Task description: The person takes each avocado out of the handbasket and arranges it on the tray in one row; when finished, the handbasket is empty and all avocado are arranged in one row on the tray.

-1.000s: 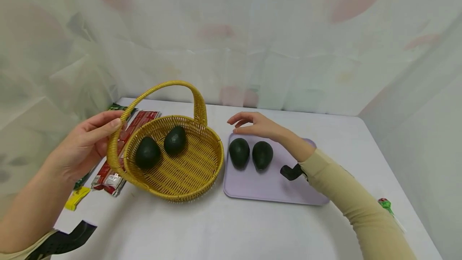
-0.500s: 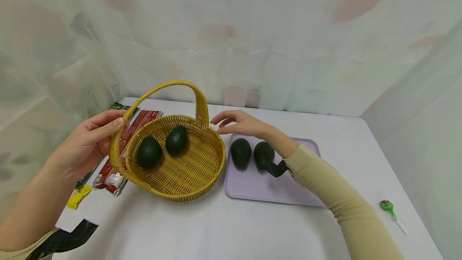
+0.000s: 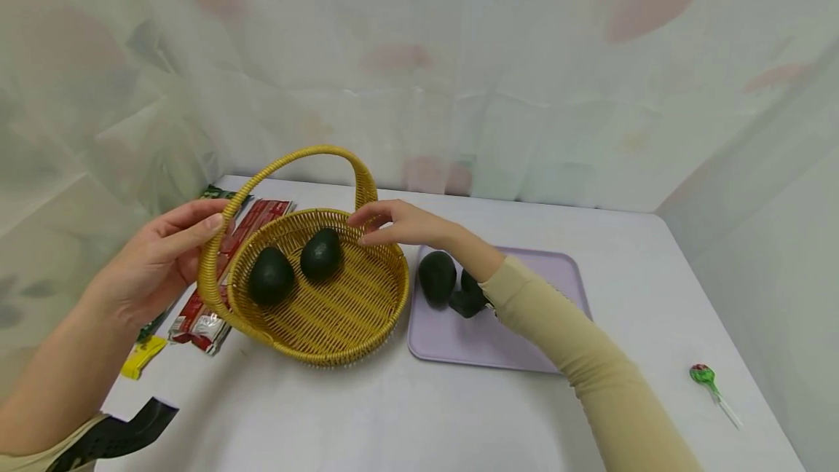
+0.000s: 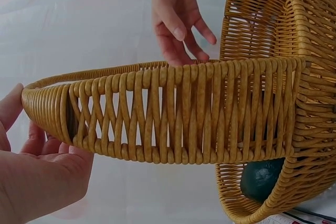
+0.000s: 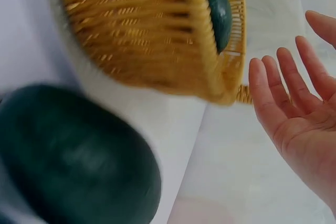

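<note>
My left hand (image 3: 157,257) pinches the left side of the handle of a yellow wicker basket (image 3: 347,315) between thumb and fingers. Two dark green avocados, one at the left (image 3: 272,277) and one at the back (image 3: 321,255), lie inside it. Over the basket's right rim hovers my right hand (image 3: 413,226), fingers extended and apart, holding nothing; the right wrist view shows its spread fingers (image 5: 291,85). On a lilac tray (image 3: 485,348) to the right lie two more avocados, one in full view (image 3: 437,279) and one (image 3: 470,282) partly hidden by the right wrist's black camera mount.
Red snack packets (image 3: 255,221) lie behind and left of the basket, with a yellow wrapped sweet (image 3: 143,357) in front of them. A green lollipop (image 3: 708,377) rests near the table's right edge. Patterned curtain (image 3: 419,93) hangs along the back.
My right hand has moved left, from above the tray's back left corner to over the basket's right rim. The left hand and basket stay nearly still.
</note>
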A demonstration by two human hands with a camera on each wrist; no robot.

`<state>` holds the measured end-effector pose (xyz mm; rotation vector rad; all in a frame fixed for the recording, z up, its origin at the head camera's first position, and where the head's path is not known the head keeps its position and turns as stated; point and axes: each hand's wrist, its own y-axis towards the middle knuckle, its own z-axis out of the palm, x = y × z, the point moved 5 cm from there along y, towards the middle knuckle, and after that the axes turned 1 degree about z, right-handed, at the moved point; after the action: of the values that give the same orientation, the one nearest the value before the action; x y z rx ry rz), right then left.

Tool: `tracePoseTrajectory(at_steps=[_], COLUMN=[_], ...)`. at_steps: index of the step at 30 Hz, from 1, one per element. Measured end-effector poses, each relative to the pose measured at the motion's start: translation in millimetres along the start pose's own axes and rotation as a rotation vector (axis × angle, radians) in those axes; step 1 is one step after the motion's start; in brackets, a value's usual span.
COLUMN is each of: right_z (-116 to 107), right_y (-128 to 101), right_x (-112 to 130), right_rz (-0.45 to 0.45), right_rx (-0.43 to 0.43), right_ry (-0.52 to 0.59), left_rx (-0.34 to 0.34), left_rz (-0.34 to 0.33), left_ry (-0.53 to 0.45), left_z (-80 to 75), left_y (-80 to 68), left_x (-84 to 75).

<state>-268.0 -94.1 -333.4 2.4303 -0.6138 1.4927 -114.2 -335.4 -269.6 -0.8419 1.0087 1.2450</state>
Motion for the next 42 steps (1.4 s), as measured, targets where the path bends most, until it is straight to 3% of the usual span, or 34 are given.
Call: tracePoseTrajectory(at_steps=[9, 22, 25, 33, 42], right_z=[18.1, 29.2, 33.8, 42.9, 48.5], right_y=[30.6, 63.3, 66.9, 68.2, 63.2], right_x=[9.2, 6.7, 1.2, -4.5, -6.2], right_rz=[0.026, 0.095, 0.124, 0.174, 0.192], right_rx=[0.075, 0.083, 0.096, 0.179, 0.288], right_ry=[-0.030, -0.117, -0.153, -0.373, -0.392], left_rx=[0.009, 0.010, 0.017, 0.023, 0.023], left_rz=[0.008, 0.006, 0.011, 0.021, 0.018], left_ry=[0.012, 0.010, 0.016, 0.040, 0.043], left_z=[0.4, 0.0, 0.7, 1.6, 2.0], left_y=[-1.2, -1.8, -1.7, -0.8, 1.0], left_x=[0.2, 0.8, 1.4, 2.0, 1.9])
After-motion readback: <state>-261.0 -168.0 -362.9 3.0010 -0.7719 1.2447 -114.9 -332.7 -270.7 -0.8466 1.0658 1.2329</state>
